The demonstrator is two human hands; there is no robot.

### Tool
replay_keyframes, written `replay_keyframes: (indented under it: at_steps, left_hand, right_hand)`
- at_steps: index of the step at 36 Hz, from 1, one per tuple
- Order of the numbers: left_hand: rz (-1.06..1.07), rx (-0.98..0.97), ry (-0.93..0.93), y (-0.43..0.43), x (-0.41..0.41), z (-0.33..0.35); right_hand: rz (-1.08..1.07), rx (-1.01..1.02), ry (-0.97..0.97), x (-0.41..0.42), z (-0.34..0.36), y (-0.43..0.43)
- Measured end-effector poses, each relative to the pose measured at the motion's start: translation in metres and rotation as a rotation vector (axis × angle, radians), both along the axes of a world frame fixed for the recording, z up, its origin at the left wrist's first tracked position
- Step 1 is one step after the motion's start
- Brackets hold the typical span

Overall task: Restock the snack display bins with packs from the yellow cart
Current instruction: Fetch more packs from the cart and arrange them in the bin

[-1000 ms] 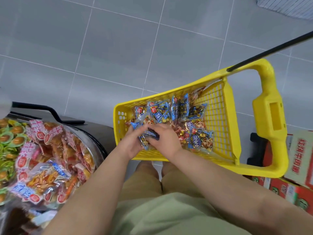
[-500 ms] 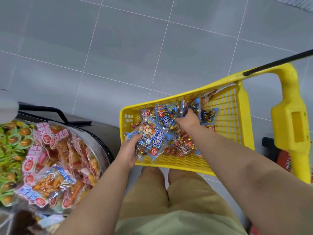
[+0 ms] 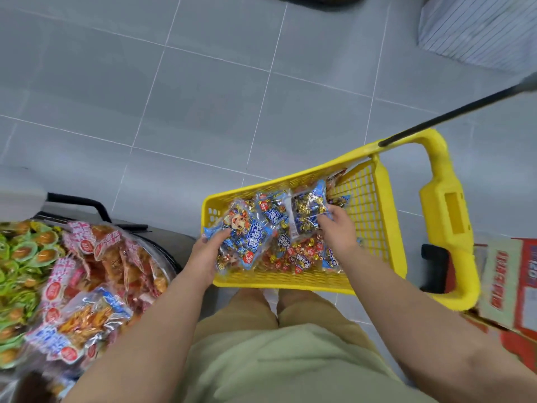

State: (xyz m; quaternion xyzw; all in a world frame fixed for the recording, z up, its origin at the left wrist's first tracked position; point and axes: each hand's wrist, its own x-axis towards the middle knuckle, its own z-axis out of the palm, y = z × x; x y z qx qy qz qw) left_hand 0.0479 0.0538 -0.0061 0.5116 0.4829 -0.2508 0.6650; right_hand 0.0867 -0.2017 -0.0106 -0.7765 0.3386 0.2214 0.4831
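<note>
Grey floor tiles (image 3: 203,97) lay under a yellow plastic mesh cart (image 3: 374,219), where the left hand (image 3: 207,255) gripped a blue crinkly sweet pack (image 3: 251,239) and the right hand (image 3: 338,228) pinched a clear foil-sweet pack (image 3: 305,209), both seemingly light, limp and slippery, best taken at a sealed edge.

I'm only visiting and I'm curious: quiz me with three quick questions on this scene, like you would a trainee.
1. True or false: the left hand grips a blue pack and the right hand grips a second pack, both above the yellow cart.
2. The display bin lies where? A) to the cart's left B) to the cart's right C) inside the cart
3. Fill in: the bin's leftmost snacks have ____ wrappers.
Key: 1 true; 2 A; 3 green.
</note>
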Motion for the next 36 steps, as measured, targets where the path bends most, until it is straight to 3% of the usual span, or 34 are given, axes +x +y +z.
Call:
replay_keyframes:
  at_steps: [3, 10, 14, 20, 25, 30, 32, 36]
  left_hand:
    - [-0.015, 0.021, -0.037, 0.006, -0.004, 0.009]
    - [-0.060, 0.192, -0.121, 0.028, -0.029, 0.031]
    - [0.053, 0.274, -0.139, 0.035, -0.061, 0.038]
    - [0.374, 0.321, -0.121, 0.033, -0.132, 0.057]
    - [0.565, 0.374, -0.118, 0.021, -0.196, 0.072]
    - [0.796, 0.505, -0.083, 0.009, -0.254, 0.087]
    - [0.869, 0.533, -0.102, 0.007, -0.277, 0.094]
    - [0.989, 0.566, -0.145, 0.001, -0.323, 0.106]
  right_hand:
    - [-0.071, 0.156, 0.024, -0.004, 0.017, 0.006]
    - [-0.016, 0.590, 0.121, 0.002, 0.054, 0.035]
    - [0.269, 0.636, 0.186, 0.002, 0.078, 0.058]
    - [0.572, 0.520, 0.221, -0.011, 0.104, 0.088]
    - [0.661, 0.639, 0.298, -0.034, 0.118, 0.117]
    - [0.936, 0.742, 0.448, -0.068, 0.127, 0.149]
    - [1.148, 0.705, 0.340, -0.086, 0.130, 0.161]
    - [1.540, 0.488, -0.122, -0.124, 0.140, 0.185]
